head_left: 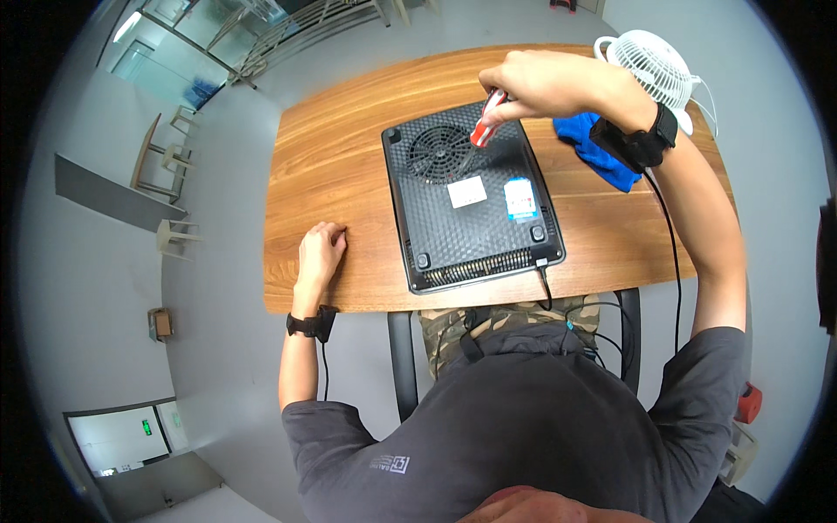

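Note:
My right hand (534, 83) is closed around the red and white handle of a screwdriver (486, 122). Its shaft slants down to the underside of a flat black appliance, apparently an induction cooker (436, 231), near the edge of its round fan grille (440, 153). Whether the tip sits on a screw is too small to tell. White and blue labels, corner feet and a slotted vent show on the textured underside. My left hand (321, 253) rests on the table left of the appliance, fingers curled in, and nothing shows in them.
The wooden table (349, 122) carries a crumpled blue cloth (597, 157) beneath my right forearm and a white fan (649, 65) at the far right corner. A black cable (546, 288) leaves the appliance's near edge. Another cable (676, 253) hangs from my right wrist strap.

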Available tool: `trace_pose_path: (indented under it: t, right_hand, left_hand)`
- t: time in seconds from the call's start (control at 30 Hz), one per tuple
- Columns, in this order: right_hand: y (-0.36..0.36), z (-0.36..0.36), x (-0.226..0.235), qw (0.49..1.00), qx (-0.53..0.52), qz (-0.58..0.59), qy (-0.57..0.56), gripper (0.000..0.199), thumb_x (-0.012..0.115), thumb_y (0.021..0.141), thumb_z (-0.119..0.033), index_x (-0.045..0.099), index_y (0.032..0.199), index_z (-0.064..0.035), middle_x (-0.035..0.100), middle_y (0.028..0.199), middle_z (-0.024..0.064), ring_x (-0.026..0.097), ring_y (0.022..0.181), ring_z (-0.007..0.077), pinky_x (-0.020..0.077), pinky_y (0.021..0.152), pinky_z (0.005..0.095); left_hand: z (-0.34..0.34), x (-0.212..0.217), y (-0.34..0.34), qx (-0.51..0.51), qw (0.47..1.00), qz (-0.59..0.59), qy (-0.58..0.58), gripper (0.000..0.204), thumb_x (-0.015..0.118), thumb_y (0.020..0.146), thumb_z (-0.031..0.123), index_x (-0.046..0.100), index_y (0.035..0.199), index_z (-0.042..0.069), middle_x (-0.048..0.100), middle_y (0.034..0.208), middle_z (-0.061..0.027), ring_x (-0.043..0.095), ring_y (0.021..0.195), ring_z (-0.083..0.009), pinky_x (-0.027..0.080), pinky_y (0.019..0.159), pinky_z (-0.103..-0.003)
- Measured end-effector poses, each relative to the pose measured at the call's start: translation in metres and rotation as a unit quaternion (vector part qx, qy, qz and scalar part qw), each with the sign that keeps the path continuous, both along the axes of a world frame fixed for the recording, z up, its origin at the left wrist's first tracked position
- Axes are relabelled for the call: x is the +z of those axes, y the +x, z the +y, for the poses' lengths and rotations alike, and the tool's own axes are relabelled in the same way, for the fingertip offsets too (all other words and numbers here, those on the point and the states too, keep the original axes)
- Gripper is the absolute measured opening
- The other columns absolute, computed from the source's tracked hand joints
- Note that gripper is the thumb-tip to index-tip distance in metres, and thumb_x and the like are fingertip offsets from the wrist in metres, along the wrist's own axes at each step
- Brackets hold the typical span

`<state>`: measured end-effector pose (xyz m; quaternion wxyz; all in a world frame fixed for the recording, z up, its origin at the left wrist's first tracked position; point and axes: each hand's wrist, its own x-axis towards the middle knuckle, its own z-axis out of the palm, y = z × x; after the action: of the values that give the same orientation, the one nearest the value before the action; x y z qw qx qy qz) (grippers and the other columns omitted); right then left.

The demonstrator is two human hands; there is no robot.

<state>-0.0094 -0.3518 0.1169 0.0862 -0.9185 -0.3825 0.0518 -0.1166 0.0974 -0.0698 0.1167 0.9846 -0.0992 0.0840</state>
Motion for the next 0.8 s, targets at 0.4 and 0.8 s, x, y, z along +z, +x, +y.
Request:
trace_pose_path:
  t: [0.4, 0.8]
  right_hand:
    - [0.024, -0.021, 0.007, 0.999, 0.004, -0.007, 0.035, 0.051, 0.067, 0.097, -0.049, 0.064, 0.094, 0.0022, 0.069, 0.076, 0.0194, 0.068, 0.073, 0.0379, 0.0521, 0.067, 0.0445]
    - [0.009, -0.010, 0.023, 0.998, 0.031, 0.017, 0.056, 0.054, 0.067, 0.095, -0.053, 0.068, 0.099, 0.0010, 0.073, 0.085, 0.0207, 0.072, 0.082, 0.0385, 0.0562, 0.073, 0.0455]
  left_hand:
    - [-0.034, 0.030, 0.042, -0.061, 0.995, 0.001, -0.085, 0.011, 0.072, 0.089, 0.006, 0.074, 0.098, 0.001, 0.068, 0.092, -0.0178, 0.070, 0.082, -0.0343, 0.056, 0.074, -0.040]
    - [-0.176, 0.061, 0.086, -0.173, 0.971, 0.096, -0.137, 0.013, 0.072, 0.084, 0.009, 0.067, 0.090, -0.001, 0.072, 0.080, -0.0165, 0.073, 0.076, -0.0286, 0.057, 0.071, -0.038]
